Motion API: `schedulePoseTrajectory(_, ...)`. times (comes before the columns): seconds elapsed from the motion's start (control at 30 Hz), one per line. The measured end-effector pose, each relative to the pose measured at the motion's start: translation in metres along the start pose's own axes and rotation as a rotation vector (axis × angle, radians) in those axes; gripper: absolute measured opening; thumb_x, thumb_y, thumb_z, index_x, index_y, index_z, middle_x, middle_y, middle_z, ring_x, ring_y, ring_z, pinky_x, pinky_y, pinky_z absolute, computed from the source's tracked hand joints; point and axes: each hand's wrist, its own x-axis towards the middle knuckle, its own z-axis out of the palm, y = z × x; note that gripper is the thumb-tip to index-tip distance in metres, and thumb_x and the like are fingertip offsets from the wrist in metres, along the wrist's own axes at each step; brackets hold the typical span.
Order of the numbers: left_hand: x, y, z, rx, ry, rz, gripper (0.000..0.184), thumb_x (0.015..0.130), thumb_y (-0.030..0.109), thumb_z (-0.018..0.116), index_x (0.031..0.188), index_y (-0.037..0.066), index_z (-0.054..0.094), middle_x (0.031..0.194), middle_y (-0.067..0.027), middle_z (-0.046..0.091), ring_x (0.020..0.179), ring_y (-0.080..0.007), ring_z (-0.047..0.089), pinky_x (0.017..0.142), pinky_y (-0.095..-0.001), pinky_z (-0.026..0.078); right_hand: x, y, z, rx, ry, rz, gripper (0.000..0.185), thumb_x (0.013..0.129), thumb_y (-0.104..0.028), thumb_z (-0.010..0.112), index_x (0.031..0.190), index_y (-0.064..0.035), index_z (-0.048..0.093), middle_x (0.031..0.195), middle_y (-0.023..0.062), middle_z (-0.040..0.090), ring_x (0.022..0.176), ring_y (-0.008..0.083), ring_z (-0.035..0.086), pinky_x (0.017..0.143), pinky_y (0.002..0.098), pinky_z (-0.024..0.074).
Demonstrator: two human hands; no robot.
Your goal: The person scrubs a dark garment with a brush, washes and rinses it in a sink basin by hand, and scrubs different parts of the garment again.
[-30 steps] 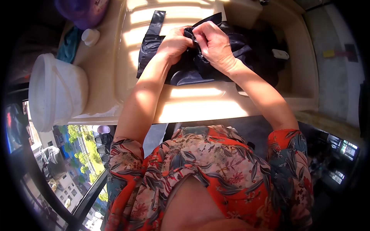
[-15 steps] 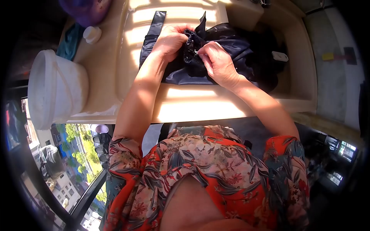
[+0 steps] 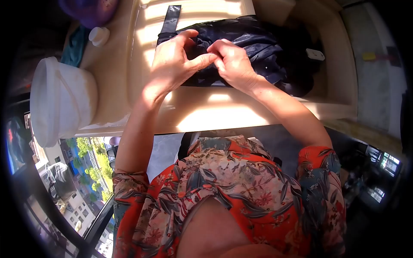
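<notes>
A wet-looking dark navy garment [image 3: 241, 32] lies bunched over the washboard side of a cream sink, with a flat strap-like end [image 3: 171, 18] pointing away from me. My left hand [image 3: 172, 62] is over the garment's left part, fingers apart and thumb stretched to the right. That thumb's tip meets the curled fingers of my right hand [image 3: 232, 62]. My right hand is closed in a pinch above the cloth; whatever lies between its fingertips is hidden. A small white rounded block [image 3: 315, 54] rests on the dark cloth at the right.
A white bucket [image 3: 79, 96] stands on the left of the cream sink [image 3: 340, 92]. Beyond it are a small white lidded container [image 3: 99, 37], a teal cloth [image 3: 76, 46] and a purple plastic vessel [image 3: 97, 13]. A window shows at lower left.
My left hand has let go of the bunched cloth and turned, its fingers spreading and thumb reaching to my right hand. The gathered, raised part of the garment has dropped flat.
</notes>
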Motion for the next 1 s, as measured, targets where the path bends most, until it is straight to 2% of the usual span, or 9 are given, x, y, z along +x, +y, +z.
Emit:
schedulePoseTrajectory(0.1, 0.001, -0.012, 0.007, -0.004, -0.183, -0.175, 0.035, 0.072, 0.018, 0.068, 0.102, 0.002, 0.058, 0.075, -0.0132, 0.062, 0.07, -0.0242, 0.06, 0.068, -0.0328, 0.048, -0.004, -0.001, -0.002, -0.144, -0.132, -0.195, 0.008, 0.077, -0.003, 0.058, 0.085, -0.0023, 0.055, 0.081, 0.0132, 0.054, 0.081, 0.031, 0.055, 0.072, 0.0355, 0.0468)
schedulePoseTrajectory(0.23, 0.009, -0.02, 0.015, -0.203, -0.155, -0.243, 0.016, 0.077, 0.009, 0.062, 0.09, 0.001, 0.059, 0.07, -0.0048, 0.06, 0.065, -0.012, 0.055, 0.063, -0.0254, 0.044, 0.016, 0.079, -0.066, -0.485, 0.096, 0.017, 0.004, 0.08, -0.005, 0.056, 0.083, -0.0026, 0.057, 0.081, 0.0135, 0.057, 0.078, 0.0316, 0.057, 0.07, 0.0369, 0.0474)
schedulePoseTrajectory(0.47, 0.018, -0.039, 0.004, -0.456, -0.121, -0.342, 0.009, 0.08, 0.005, 0.061, 0.088, 0.002, 0.06, 0.077, 0.0018, 0.058, 0.073, -0.0055, 0.051, 0.071, -0.0178, 0.041, -0.008, 0.002, 0.002, -0.228, -0.133, -0.144, 0.008, 0.077, -0.005, 0.059, 0.083, -0.0035, 0.054, 0.082, 0.0127, 0.055, 0.083, 0.0301, 0.055, 0.075, 0.0367, 0.0449)
schedulePoseTrajectory(0.6, 0.028, -0.053, 0.012, -0.532, -0.088, -0.327, 0.011, 0.079, 0.008, 0.063, 0.088, 0.001, 0.061, 0.079, -0.0008, 0.061, 0.071, -0.0072, 0.053, 0.065, -0.0202, 0.041, 0.01, 0.056, -0.064, -0.615, -0.106, -0.048, 0.004, 0.079, -0.006, 0.057, 0.083, -0.0038, 0.057, 0.081, 0.0121, 0.057, 0.079, 0.0302, 0.056, 0.071, 0.0374, 0.0442)
schedulePoseTrajectory(0.7, 0.028, -0.043, 0.009, -0.523, -0.083, -0.366, 0.011, 0.078, 0.007, 0.063, 0.088, 0.002, 0.062, 0.078, -0.0004, 0.061, 0.07, -0.0069, 0.053, 0.062, -0.0205, 0.041, 0.014, 0.055, -0.057, -0.486, -0.036, 0.099, 0.005, 0.081, -0.004, 0.055, 0.084, -0.0025, 0.058, 0.084, 0.0145, 0.058, 0.077, 0.0318, 0.058, 0.067, 0.0363, 0.0479)
schedulePoseTrajectory(0.73, 0.029, -0.047, 0.009, -0.561, -0.079, -0.372, 0.011, 0.078, 0.007, 0.064, 0.088, 0.003, 0.062, 0.077, -0.0003, 0.061, 0.068, -0.0064, 0.052, 0.06, -0.0205, 0.041, 0.013, 0.038, -0.041, -0.499, -0.186, 0.066, 0.004, 0.08, -0.005, 0.056, 0.084, -0.0025, 0.057, 0.083, 0.0139, 0.058, 0.079, 0.0306, 0.057, 0.07, 0.0358, 0.0472)
schedulePoseTrajectory(0.77, 0.029, -0.047, 0.009, -0.548, -0.079, -0.352, 0.012, 0.078, 0.008, 0.064, 0.089, 0.003, 0.062, 0.076, 0.0013, 0.06, 0.067, -0.0054, 0.051, 0.059, -0.0198, 0.039, -0.005, 0.029, -0.011, -0.188, -0.078, -0.135, 0.007, 0.079, -0.004, 0.058, 0.085, -0.0029, 0.056, 0.083, 0.0129, 0.057, 0.082, 0.03, 0.056, 0.072, 0.0354, 0.0462)
schedulePoseTrajectory(0.83, 0.029, -0.046, 0.008, -0.518, -0.08, -0.314, 0.012, 0.078, 0.009, 0.064, 0.09, 0.004, 0.062, 0.075, 0.0046, 0.059, 0.065, -0.0035, 0.049, 0.058, -0.0186, 0.037, -0.01, -0.009, 0.005, -0.204, -0.25, -0.146, 0.008, 0.078, -0.003, 0.058, 0.085, -0.003, 0.055, 0.083, 0.0124, 0.056, 0.083, 0.0301, 0.055, 0.074, 0.036, 0.0454)
schedulePoseTrajectory(1.0, 0.027, -0.048, 0.007, -0.757, -0.191, -0.296, 0.033, 0.082, 0.02, 0.065, 0.104, -0.002, 0.057, 0.081, -0.0022, 0.06, 0.074, -0.0086, 0.054, 0.07, -0.0225, 0.045, 0.029, 0.071, -0.033, -0.444, -0.054, -0.05, 0.006, 0.08, -0.006, 0.057, 0.085, -0.0023, 0.056, 0.081, 0.0122, 0.058, 0.077, 0.0293, 0.057, 0.068, 0.0351, 0.0474)
